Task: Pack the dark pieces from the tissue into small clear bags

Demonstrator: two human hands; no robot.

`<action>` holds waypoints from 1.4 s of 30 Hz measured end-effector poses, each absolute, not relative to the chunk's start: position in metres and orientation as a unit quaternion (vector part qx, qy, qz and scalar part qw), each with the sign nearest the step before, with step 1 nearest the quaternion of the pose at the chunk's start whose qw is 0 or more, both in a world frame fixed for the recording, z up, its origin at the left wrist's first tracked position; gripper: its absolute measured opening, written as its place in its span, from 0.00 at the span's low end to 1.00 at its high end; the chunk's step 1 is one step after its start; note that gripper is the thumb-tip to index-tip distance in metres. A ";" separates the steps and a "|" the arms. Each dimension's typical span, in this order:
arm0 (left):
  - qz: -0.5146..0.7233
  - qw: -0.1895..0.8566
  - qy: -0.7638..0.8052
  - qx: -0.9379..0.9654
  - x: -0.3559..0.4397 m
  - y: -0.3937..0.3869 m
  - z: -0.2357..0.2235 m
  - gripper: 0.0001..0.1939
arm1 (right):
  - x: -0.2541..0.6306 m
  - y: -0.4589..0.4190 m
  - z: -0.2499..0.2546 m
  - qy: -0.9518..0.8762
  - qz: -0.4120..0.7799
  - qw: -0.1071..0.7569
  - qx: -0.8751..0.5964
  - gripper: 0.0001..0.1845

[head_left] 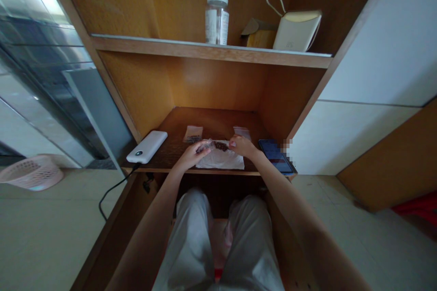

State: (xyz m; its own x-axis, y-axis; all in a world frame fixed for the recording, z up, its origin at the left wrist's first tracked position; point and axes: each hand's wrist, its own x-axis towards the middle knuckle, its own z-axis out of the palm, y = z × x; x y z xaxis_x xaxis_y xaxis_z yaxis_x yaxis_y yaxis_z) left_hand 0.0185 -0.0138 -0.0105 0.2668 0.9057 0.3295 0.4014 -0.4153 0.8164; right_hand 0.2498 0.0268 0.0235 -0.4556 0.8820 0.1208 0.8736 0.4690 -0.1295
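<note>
A sheet of white tissue (221,160) lies at the front edge of the wooden desk shelf, with a small heap of dark little pieces (221,146) on its upper part. My left hand (194,155) is at the tissue's left side, its fingers closed on a crinkled clear plastic bag (206,143). At the right of the heap, my right hand (243,146) has its fingertips drawn together; what they pinch, if anything, is too small to make out. Behind my left hand lies a small zip bag (193,132) holding dark thin pieces. Another small clear zip bag (242,132) lies behind my right hand.
A white power bank (147,147) with a black cable (116,187) lies at left, and a phone (276,155) at right. The upper shelf carries a white-capped bottle (217,18), a yellow box (261,36) and a cream case (296,32). A basket (32,173) stands on the floor.
</note>
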 end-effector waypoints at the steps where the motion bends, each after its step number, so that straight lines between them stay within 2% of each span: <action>1: 0.410 0.307 0.444 0.735 0.019 -0.014 -0.011 0.25 | 0.250 0.027 0.022 -0.853 0.024 0.080 -0.515 0.11; 5: 0.408 0.306 0.448 0.734 0.018 -0.012 -0.013 0.25 | 0.249 0.024 0.018 -0.852 0.042 0.089 -0.514 0.10; 10: 0.405 0.304 0.450 0.736 0.018 -0.012 -0.013 0.25 | 0.249 0.022 0.023 -0.835 0.066 0.141 -0.528 0.09; 17: 0.398 0.302 0.466 0.730 0.018 -0.012 -0.012 0.26 | 0.217 0.013 0.035 -0.784 0.127 0.379 -0.474 0.06; 20: 0.389 0.297 0.473 0.733 0.018 -0.011 -0.014 0.27 | 0.199 0.007 0.029 -0.775 0.133 0.420 -0.453 0.04; 23: 0.392 0.291 0.465 0.738 0.017 -0.010 -0.014 0.26 | 0.190 0.003 0.022 -0.785 0.144 0.405 -0.446 0.03; 30: 0.397 0.302 0.455 0.737 0.018 -0.011 -0.012 0.26 | 0.205 0.006 0.030 -0.822 0.253 0.376 -0.345 0.11; 34: 0.404 0.310 0.458 0.729 0.019 -0.014 -0.010 0.26 | 0.227 0.018 0.034 -0.800 0.226 0.367 -0.417 0.13; 36: 0.411 0.317 0.452 0.725 0.020 -0.015 -0.008 0.25 | 0.236 0.023 0.034 -0.809 0.166 0.323 -0.461 0.13; 39: 0.413 0.319 0.454 0.722 0.020 -0.016 -0.007 0.25 | 0.245 0.026 0.033 -0.833 0.084 0.208 -0.505 0.13; 42: 0.410 0.317 0.456 0.724 0.020 -0.016 -0.007 0.25 | 0.248 0.026 0.030 -0.843 0.041 0.130 -0.521 0.13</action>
